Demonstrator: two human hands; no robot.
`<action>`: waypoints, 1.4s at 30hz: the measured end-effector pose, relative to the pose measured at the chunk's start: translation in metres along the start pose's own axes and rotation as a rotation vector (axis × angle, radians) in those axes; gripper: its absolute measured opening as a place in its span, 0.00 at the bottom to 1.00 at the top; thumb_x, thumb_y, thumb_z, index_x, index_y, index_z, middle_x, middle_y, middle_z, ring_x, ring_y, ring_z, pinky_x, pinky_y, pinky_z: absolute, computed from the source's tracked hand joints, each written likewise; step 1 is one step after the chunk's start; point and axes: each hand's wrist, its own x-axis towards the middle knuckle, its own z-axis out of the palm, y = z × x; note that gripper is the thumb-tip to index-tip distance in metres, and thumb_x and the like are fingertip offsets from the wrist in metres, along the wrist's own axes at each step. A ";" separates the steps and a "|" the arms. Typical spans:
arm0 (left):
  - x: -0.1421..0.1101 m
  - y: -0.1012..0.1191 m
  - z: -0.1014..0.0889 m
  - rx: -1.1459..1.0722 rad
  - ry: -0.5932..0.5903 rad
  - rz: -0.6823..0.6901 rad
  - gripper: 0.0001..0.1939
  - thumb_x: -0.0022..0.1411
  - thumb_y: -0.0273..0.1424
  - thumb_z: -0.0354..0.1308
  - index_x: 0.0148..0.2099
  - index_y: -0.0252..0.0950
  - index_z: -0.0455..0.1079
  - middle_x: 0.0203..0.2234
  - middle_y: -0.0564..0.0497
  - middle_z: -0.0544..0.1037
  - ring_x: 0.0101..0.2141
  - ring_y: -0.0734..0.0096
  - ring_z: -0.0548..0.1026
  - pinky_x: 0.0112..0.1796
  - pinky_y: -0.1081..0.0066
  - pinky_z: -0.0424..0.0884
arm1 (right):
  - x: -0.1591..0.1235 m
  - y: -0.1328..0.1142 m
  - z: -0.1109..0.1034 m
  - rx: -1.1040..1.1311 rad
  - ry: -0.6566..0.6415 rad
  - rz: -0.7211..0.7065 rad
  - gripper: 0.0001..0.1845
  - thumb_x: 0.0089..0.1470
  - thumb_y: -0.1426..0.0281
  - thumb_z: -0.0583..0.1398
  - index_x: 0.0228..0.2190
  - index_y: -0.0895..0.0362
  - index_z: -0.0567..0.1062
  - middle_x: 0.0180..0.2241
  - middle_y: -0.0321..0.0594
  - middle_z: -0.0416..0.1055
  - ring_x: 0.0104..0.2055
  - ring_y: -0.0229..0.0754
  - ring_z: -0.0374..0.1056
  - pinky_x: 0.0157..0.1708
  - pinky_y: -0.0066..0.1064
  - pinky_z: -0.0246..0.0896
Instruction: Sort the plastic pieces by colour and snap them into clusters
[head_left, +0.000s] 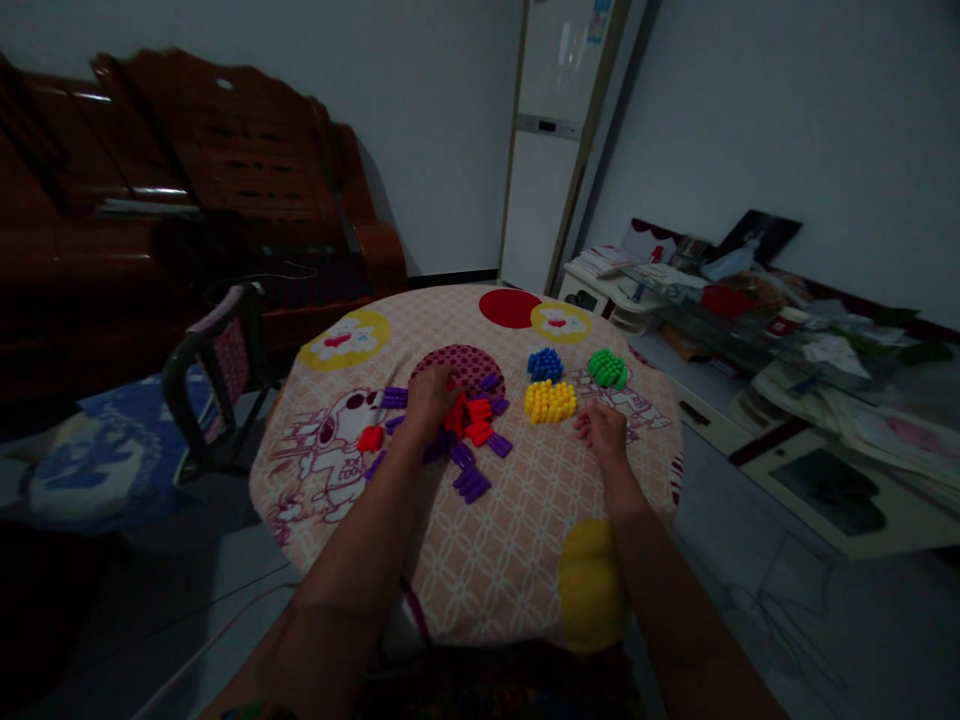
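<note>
My left hand [433, 402] is over a loose heap at the middle of the table, its fingers closed on a red plastic piece at the fingertips. Around it lie red plastic pieces [478, 432] and slim purple plastic pieces [472, 485], scattered and overlapping. My right hand [602, 430] rests low with curled fingers, just right of a yellow cluster of small knobbly pieces [550, 402]. Anything inside those fingers is hidden. Behind the yellow cluster sit a blue cluster [544, 365] and, farther right, a green cluster [608, 369].
A patterned cloth covers the round table [517, 560]. To the left stand a small chair [225, 370] and a wooden sofa [225, 170]. A low cabinet [720, 430] piled with papers and bags runs along the right wall. Cables trail on the floor.
</note>
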 end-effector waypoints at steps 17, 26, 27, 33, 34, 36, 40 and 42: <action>-0.031 0.105 0.036 -0.877 -0.001 0.139 0.07 0.54 0.33 0.63 0.33 0.34 0.74 0.31 0.49 0.79 0.33 0.69 0.76 0.35 0.71 0.73 | -0.039 -0.024 0.017 -0.439 -0.164 -0.611 0.20 0.55 0.56 0.59 0.19 0.53 0.67 0.20 0.35 0.65 0.24 0.36 0.60 0.30 0.28 0.57; -0.039 0.116 0.053 -0.980 -0.074 0.190 0.08 0.56 0.34 0.62 0.35 0.34 0.70 0.33 0.49 0.77 0.35 0.69 0.76 0.39 0.69 0.73 | -0.042 -0.025 0.019 -0.064 -0.104 -0.359 0.13 0.47 0.58 0.63 0.29 0.54 0.73 0.25 0.34 0.71 0.27 0.38 0.66 0.29 0.28 0.63; -0.039 0.114 0.053 -0.970 -0.080 0.213 0.09 0.57 0.33 0.62 0.38 0.34 0.71 0.35 0.48 0.78 0.36 0.68 0.77 0.40 0.68 0.74 | -0.037 -0.024 0.014 -0.036 -0.040 -0.349 0.13 0.47 0.58 0.63 0.29 0.54 0.72 0.26 0.34 0.71 0.28 0.38 0.67 0.30 0.28 0.63; -0.018 0.072 0.029 -0.580 0.054 0.138 0.14 0.59 0.29 0.56 0.47 0.35 0.74 0.43 0.44 0.80 0.43 0.63 0.77 0.48 0.62 0.73 | 0.002 -0.018 -0.036 -0.178 0.470 -0.235 0.09 0.47 0.64 0.59 0.31 0.54 0.70 0.27 0.35 0.71 0.30 0.40 0.67 0.32 0.30 0.64; -0.013 0.062 0.022 -0.526 0.073 0.093 0.14 0.59 0.29 0.55 0.47 0.34 0.75 0.43 0.44 0.80 0.43 0.62 0.77 0.48 0.63 0.73 | 0.009 -0.017 -0.044 -0.255 0.510 -0.231 0.08 0.47 0.65 0.58 0.31 0.55 0.71 0.29 0.37 0.72 0.32 0.41 0.67 0.34 0.31 0.64; -0.004 0.042 0.012 -0.455 0.108 0.004 0.14 0.60 0.29 0.54 0.46 0.34 0.75 0.42 0.44 0.81 0.43 0.60 0.78 0.48 0.63 0.72 | 0.019 -0.017 -0.055 -0.425 0.535 -0.240 0.08 0.47 0.68 0.58 0.32 0.55 0.73 0.31 0.41 0.75 0.34 0.43 0.68 0.38 0.33 0.63; 0.004 0.016 0.003 -0.361 0.126 -0.066 0.12 0.59 0.29 0.54 0.43 0.36 0.76 0.39 0.44 0.82 0.42 0.56 0.78 0.47 0.60 0.72 | 0.033 -0.010 -0.059 -0.696 0.490 -0.267 0.10 0.50 0.72 0.56 0.34 0.56 0.76 0.34 0.46 0.77 0.35 0.45 0.68 0.38 0.34 0.61; 0.003 0.012 0.005 -0.313 0.073 -0.023 0.12 0.58 0.30 0.55 0.42 0.36 0.77 0.39 0.44 0.82 0.41 0.56 0.78 0.46 0.61 0.71 | 0.037 -0.004 -0.057 -0.777 0.445 -0.276 0.11 0.52 0.72 0.56 0.35 0.57 0.78 0.35 0.48 0.77 0.36 0.46 0.68 0.38 0.33 0.61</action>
